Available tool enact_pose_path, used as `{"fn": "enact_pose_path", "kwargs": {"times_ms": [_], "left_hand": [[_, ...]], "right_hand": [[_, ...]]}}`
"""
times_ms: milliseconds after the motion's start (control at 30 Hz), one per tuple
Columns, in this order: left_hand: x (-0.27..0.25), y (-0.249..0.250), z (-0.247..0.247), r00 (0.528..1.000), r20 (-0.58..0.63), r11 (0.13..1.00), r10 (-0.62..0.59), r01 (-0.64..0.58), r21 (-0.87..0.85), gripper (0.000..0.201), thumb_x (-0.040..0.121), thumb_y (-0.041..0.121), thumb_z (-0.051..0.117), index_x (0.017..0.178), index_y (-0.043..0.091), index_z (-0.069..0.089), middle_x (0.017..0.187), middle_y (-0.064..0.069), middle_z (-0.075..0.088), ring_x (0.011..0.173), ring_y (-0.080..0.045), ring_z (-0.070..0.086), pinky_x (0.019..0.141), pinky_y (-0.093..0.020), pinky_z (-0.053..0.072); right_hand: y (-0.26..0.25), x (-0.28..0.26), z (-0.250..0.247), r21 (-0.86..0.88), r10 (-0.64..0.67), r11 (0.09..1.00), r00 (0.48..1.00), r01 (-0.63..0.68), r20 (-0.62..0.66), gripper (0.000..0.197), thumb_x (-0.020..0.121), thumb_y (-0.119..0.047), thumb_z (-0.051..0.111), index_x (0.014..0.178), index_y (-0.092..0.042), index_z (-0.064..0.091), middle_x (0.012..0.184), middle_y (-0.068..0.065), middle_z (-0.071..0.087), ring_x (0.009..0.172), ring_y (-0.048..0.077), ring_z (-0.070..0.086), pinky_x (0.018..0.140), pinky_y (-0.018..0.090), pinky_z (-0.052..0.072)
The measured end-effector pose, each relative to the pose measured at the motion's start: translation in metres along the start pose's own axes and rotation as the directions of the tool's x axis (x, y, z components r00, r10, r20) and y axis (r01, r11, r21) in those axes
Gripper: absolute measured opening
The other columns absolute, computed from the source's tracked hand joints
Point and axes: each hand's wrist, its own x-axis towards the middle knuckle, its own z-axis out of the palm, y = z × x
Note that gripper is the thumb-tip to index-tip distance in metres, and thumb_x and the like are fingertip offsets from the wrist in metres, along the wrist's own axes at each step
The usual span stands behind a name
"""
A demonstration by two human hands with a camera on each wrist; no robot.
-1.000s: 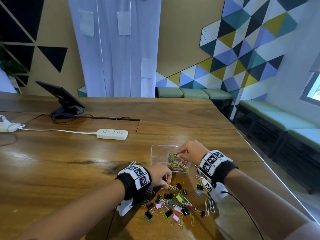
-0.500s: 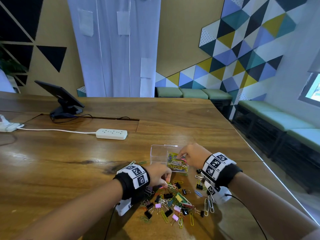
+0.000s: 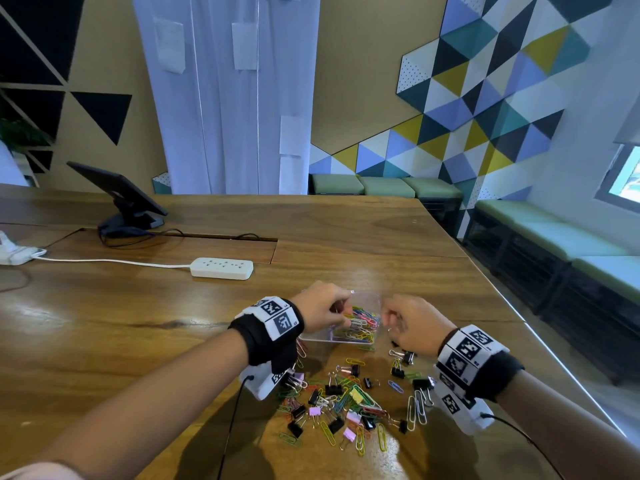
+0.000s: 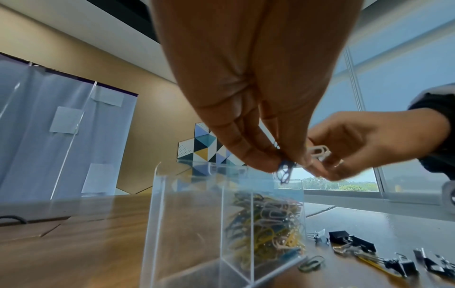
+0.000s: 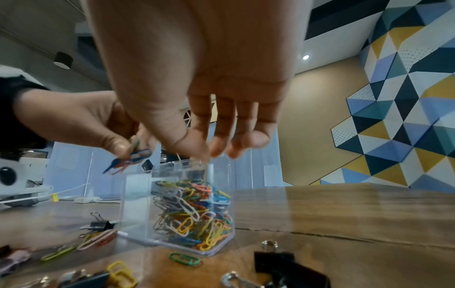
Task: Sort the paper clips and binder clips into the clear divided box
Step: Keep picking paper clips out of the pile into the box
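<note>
Box [image 3: 346,336]: on worktop [image 3: 138,341], between both hands; right cell holds paper clips.
Left hand [image 3: 320,311]: has come up from the pile [image 3: 339,407], grip clamped on clips [image 5: 130,158] above the box.
Right hand [image 3: 412,323]: now back from the box; grip pinches a white clip [image 4: 319,151].
Meaning: another drop due; binder clips unsorted.

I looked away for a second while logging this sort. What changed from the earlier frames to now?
The left hand left the loose pile and rose to the clear divided box, now pinching a few paper clips above it. The right hand drew back slightly toward the box's right edge. The box, the pile and the power strip stayed put.
</note>
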Motion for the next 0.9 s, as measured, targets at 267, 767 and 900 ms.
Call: {"fn": "enact_pose_path", "kwargs": {"times_ms": [267, 767, 900], "left_hand": [[0.019, 0.012, -0.009, 0.99, -0.131, 0.993, 0.047, -0.032, 0.117, 0.012, 0.086, 0.017, 0.064, 0.092, 0.006, 0.062, 0.092, -0.007, 0.067, 0.077, -0.012, 0.055, 0.069, -0.02, 0.04], [0.033, 0.011, 0.009, 0.997, -0.041, 0.979, -0.067, 0.073, 0.19, 0.023, 0.087, 0.016, 0.063, 0.109, 0.009, 0.06, 0.106, -0.007, 0.068, 0.096, -0.02, 0.063, 0.076, -0.023, 0.043], [0.033, 0.01, 0.011, 0.996, -0.051, 0.983, -0.074, 0.081, 0.167, 0.02, 0.088, 0.014, 0.062, 0.108, 0.009, 0.062, 0.106, -0.007, 0.068, 0.097, -0.02, 0.063, 0.079, -0.024, 0.044]], "right_hand": [[0.0, -0.03, 0.002, -0.132, 0.087, 0.991, 0.861, -0.024, 0.502, 0.024, 0.076, -0.011, 0.068, 0.096, -0.024, 0.066, 0.102, -0.005, 0.067, 0.086, 0.009, 0.061, 0.079, 0.028, 0.055], [0.003, -0.049, 0.017, 0.076, -0.109, 0.994, 0.869, 0.082, 0.483, 0.033, 0.077, -0.014, 0.072, 0.109, -0.022, 0.068, 0.104, -0.006, 0.062, 0.078, -0.008, 0.049, 0.07, 0.004, 0.043], [0.001, -0.043, 0.021, 0.04, 0.014, 0.998, 0.843, -0.042, 0.537, 0.03, 0.077, -0.018, 0.072, 0.105, -0.026, 0.068, 0.098, -0.008, 0.063, 0.094, 0.011, 0.063, 0.083, 0.023, 0.053]]}}
